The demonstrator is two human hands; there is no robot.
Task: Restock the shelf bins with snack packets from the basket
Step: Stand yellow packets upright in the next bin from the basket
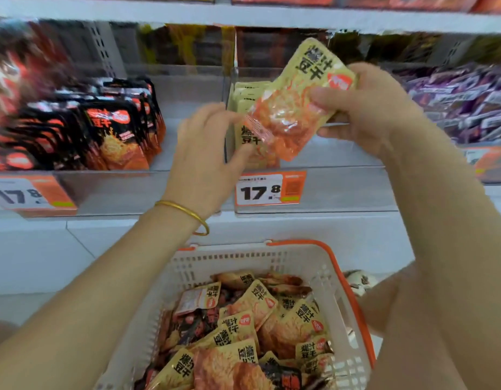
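A person stands facing a shop shelf [102,229], both bare arms reaching forward over a white plastic basket [229,263] with orange handles.

The right hand [367,108] grips a yellow snack packet [297,108] by its upper right end, thumb across the front and fingers curled behind. The packet is tilted, its top corner pointing up and to the left, and it is held in the air just in front of the middle bin [342,187]. The left hand [207,153], with a gold bangle [187,212] on its wrist, pinches the packet's lower left edge between forefinger and thumb.

The middle bin is a clear box on the shelf. A short row of matching yellow packets [247,136] stands upright against its left wall, directly behind the held packet. An orange and white price tag [269,190] reading 17.8 is fixed at the left end of the bin's front wall.

The bin to the left holds upright black and orange packets [117,130], packed toward its left side. The bin to the right holds purple packets [463,102], blurred.

The basket sits below the shelf, at the bottom centre of the view. Inside it lies a loose heap of packets [255,302], mostly yellow ones like the one being held, with some darker ones mixed in.
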